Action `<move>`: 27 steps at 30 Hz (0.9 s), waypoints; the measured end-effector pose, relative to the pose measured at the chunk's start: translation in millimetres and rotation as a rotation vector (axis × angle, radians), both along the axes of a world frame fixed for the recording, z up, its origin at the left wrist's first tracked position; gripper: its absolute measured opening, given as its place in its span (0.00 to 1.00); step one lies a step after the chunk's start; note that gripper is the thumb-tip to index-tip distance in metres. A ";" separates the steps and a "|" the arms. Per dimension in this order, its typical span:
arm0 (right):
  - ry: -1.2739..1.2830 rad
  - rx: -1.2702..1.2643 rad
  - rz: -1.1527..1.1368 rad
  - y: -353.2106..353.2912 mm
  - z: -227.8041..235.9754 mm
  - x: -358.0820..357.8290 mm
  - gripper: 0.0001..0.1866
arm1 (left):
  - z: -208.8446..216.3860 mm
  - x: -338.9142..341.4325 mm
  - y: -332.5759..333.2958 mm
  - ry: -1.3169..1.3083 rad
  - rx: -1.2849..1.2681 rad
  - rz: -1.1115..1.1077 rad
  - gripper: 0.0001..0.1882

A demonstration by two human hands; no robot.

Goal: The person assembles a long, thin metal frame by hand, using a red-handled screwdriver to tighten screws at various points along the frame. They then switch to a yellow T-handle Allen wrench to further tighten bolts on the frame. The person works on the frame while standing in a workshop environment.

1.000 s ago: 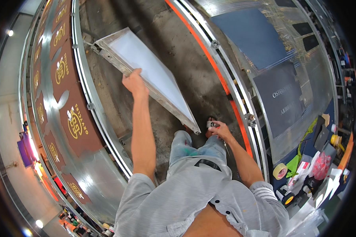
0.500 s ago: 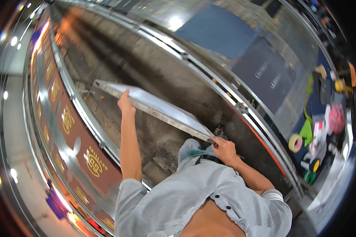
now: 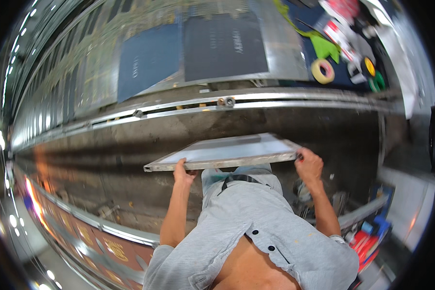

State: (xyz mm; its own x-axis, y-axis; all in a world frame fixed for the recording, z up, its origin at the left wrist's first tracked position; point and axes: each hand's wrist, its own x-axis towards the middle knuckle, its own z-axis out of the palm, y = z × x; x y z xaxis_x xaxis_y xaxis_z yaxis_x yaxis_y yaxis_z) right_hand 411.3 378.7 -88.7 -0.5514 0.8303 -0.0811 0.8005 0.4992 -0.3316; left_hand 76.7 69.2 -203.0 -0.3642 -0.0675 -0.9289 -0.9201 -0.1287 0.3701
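A screen-printing frame with a worn metal rim and a pale, shiny mesh lies across the front of my body at waist height. My left hand is closed on its near edge, left of the middle, with the thumb on top. At the right end, my right hand grips the corner, where a small dark piece shows by the fingers. The far side of the frame reaches toward the long table, apart from its rail.
Ahead runs a metal rail along a long table with dark printed sheets. A tape roll and a green cloth lie at its right end. Brown printed panels line another table, lower left. Red and blue items sit at lower right.
I have turned to the right: the dark-sheet table is now straight ahead and the brown panels are lower left. The frame, still in both hands, now lies nearly crosswise.
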 end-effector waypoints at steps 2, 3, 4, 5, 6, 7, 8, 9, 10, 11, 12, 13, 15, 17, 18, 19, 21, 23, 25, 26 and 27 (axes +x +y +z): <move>-0.028 0.071 -0.116 -16.7 37.1 17.0 0.16 | -8.8 10.7 20.6 -0.108 0.170 0.008 0.28; -0.022 0.087 -0.131 -21.3 54.7 12.3 0.15 | -19.0 19.4 12.9 -0.122 0.227 -0.013 0.26; -0.043 0.183 -0.149 -33.5 66.7 17.5 0.13 | -30.5 26.3 13.9 -0.171 0.242 -0.076 0.26; -0.034 0.248 -0.174 -47.4 76.7 21.7 0.13 | -40.7 29.9 15.8 -0.211 0.253 -0.139 0.25; -0.030 0.311 -0.193 -60.6 87.4 24.2 0.13 | -51.7 36.7 18.7 -0.253 0.261 -0.198 0.25; -0.062 0.337 -0.194 -72.8 99.6 21.3 0.13 | -71.9 43.4 20.2 -0.365 0.276 -0.220 0.25; -0.092 0.355 -0.193 -82.4 109.6 15.2 0.13 | -95.1 50.3 16.6 -0.476 0.279 -0.236 0.25; -0.091 0.403 -0.173 -87.9 111.2 12.7 0.12 | -116.7 58.1 7.9 -0.419 0.303 -0.473 0.26; -0.086 0.428 -0.143 -89.2 104.5 12.5 0.13 | -136.3 60.8 8.6 -0.509 0.245 -0.611 0.30; -0.050 0.532 -0.100 -94.2 109.8 5.6 0.13 | -146.9 69.5 7.9 -0.530 0.237 -0.687 0.32; -0.126 0.504 -0.114 -95.4 104.7 2.0 0.12 | -153.3 79.7 9.8 -0.546 0.232 -0.763 0.33; -0.147 0.462 -0.106 -92.4 99.4 -0.9 0.10 | -154.8 97.1 12.5 -0.534 0.192 -0.850 0.35; -0.159 0.495 -0.055 -90.8 91.1 -13.7 0.08 | -153.5 116.2 24.2 -0.537 0.060 -1.012 0.36; -0.231 0.464 0.000 -91.2 64.9 -11.0 0.07 | -140.0 131.4 28.9 -0.395 0.043 -1.243 0.35; -0.272 0.423 0.029 -94.3 48.8 -4.7 0.06 | -134.0 139.7 36.6 -0.320 0.040 -1.358 0.34; -0.247 0.487 0.059 -97.7 38.1 -1.1 0.05 | -138.7 148.6 40.0 -0.366 0.098 -1.383 0.34; -0.184 0.535 0.080 -99.5 25.3 3.4 0.05 | -129.7 163.4 48.5 -0.288 0.154 -1.619 0.37; -0.119 0.491 0.072 -100.7 22.1 7.8 0.05 | -99.4 177.6 64.2 -0.131 0.103 -1.974 0.39; -0.127 0.465 0.008 -106.3 21.4 18.0 0.08 | -39.9 194.7 73.8 0.593 0.087 -2.183 0.40; -0.126 0.459 -0.020 -110.1 23.5 20.5 0.10 | -13.3 199.2 82.0 0.985 0.080 -2.223 0.40; -0.116 0.430 -0.038 -116.0 26.5 24.8 0.11 | 7.0 201.5 93.6 1.167 0.248 -2.116 0.41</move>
State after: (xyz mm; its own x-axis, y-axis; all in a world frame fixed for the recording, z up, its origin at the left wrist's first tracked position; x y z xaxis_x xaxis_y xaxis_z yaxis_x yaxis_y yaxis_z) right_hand 436.1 262.7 -62.2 -0.5275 0.8215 0.2166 0.8406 0.5416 -0.0069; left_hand 278.2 162.9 -196.0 0.0782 0.9447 -0.3186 0.6533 0.1929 0.7321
